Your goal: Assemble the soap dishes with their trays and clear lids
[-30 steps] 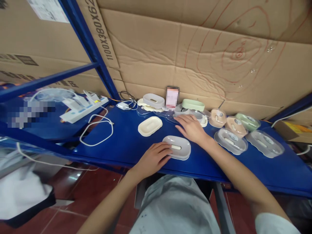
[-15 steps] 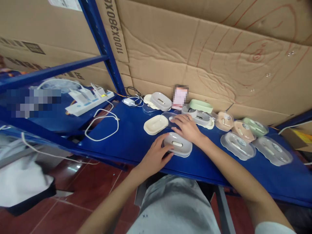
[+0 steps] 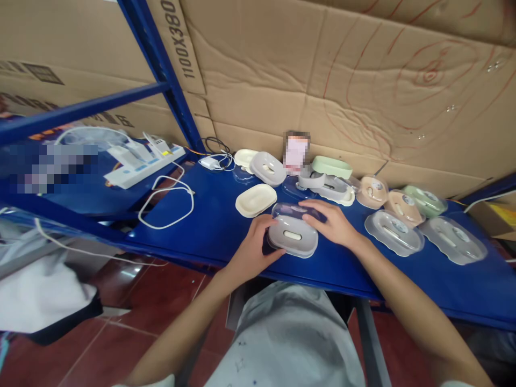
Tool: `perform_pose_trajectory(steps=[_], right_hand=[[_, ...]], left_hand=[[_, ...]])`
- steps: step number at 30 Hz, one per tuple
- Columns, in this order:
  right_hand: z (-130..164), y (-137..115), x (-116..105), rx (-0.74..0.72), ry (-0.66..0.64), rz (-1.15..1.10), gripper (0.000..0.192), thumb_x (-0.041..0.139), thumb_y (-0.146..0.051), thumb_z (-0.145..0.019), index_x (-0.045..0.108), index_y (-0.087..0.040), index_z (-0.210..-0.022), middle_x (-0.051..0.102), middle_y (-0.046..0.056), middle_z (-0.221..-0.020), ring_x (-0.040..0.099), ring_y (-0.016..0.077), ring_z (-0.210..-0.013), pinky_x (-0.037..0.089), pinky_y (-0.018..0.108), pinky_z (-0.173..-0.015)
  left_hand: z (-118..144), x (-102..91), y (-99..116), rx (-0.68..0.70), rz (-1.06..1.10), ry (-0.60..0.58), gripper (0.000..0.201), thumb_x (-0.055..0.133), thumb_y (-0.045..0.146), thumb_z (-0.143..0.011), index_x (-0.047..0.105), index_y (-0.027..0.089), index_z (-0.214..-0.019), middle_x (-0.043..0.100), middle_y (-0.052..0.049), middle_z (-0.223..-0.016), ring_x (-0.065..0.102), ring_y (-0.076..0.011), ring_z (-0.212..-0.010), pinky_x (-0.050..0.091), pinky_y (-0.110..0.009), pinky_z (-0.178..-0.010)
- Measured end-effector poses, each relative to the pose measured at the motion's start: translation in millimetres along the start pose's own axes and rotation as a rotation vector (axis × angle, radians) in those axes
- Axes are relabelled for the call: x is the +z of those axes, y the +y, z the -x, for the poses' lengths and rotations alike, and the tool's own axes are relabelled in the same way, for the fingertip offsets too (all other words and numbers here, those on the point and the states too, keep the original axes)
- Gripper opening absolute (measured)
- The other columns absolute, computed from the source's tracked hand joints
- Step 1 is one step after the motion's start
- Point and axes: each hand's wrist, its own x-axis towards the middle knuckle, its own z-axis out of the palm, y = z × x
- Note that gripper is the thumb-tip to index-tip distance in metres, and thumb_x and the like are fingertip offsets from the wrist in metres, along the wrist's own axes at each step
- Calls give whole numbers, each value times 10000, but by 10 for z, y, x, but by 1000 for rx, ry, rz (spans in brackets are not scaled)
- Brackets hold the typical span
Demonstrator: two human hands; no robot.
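Note:
A grey oval soap dish (image 3: 304,244) with a pale slotted centre lies on the blue shelf before me. My left hand (image 3: 252,247) grips its left end between thumb and fingers. Above the dish's far edge, a clear plastic lid (image 3: 287,210) is tilted in my right hand (image 3: 334,223), whose fingers hold its right end. Whether the lid touches the dish I cannot tell. Just behind to the left sits a cream oval tray (image 3: 256,200).
Lidded soap boxes (image 3: 394,232) in grey, peach and green stand to the right. At the back are more grey dishes (image 3: 267,168), a green oval ring (image 3: 331,166) and a blurred phone (image 3: 296,153) against the cardboard. A white cable (image 3: 166,189) and power strip (image 3: 145,167) lie left.
My right hand has picked up the clear lid from behind the dish and brought it nearer, to the dish's far edge. My left hand stays on the dish.

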Motion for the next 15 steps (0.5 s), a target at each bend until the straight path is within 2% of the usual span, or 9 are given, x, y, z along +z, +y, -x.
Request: perform_pose_trajectory(steps=[3,6,9,12,15], right_hand=[[369,-195,2,-33,-21,-12,417,577,-403,-1096,663,-286,-1486,672,96,-1510,608,285,-1442,517,519,-1213],[651,-343,58,-62,-48,85,470,566,-349,-1100,587,-332,-1569,599,87,-1595,527,301,-1523,498,564,-1235],[822,-411,115,-95,-10,160,584,612,-334,-1082,477,-350,-1649,557,100,-1633,505,309,-1543,502,569,-1238],[925,-441,166,-136,38,201,732,688,-358,-1040,376,-345,-1702,538,126,-1646,479,325,-1563,476,597,-1255],[1005,-468,220,-117,59,210,787,723,-342,-1014,354,-355,-1709,483,122,-1689,419,340,-1599,480,603,-1252]], left_hand=[[-12,-15,-25,-26,124,-11,873,866,347,-899,358,327,-1608,432,-150,-1611,639,-301,-1343,596,-505,-1126],[-24,-60,12,-20,79,-124,746,837,370,-935,459,345,-1578,477,-114,-1611,583,-311,-1427,527,-517,-1209],[-32,-94,73,-9,4,-219,620,807,404,-963,548,335,-1522,503,-100,-1606,506,-320,-1513,417,-536,-1296],[-35,-94,100,2,-15,-269,647,796,442,-969,521,328,-1544,525,-108,-1606,519,-321,-1502,431,-538,-1276],[-34,-78,90,27,-54,-310,654,776,469,-983,496,337,-1559,551,-104,-1610,529,-327,-1496,438,-553,-1252]])
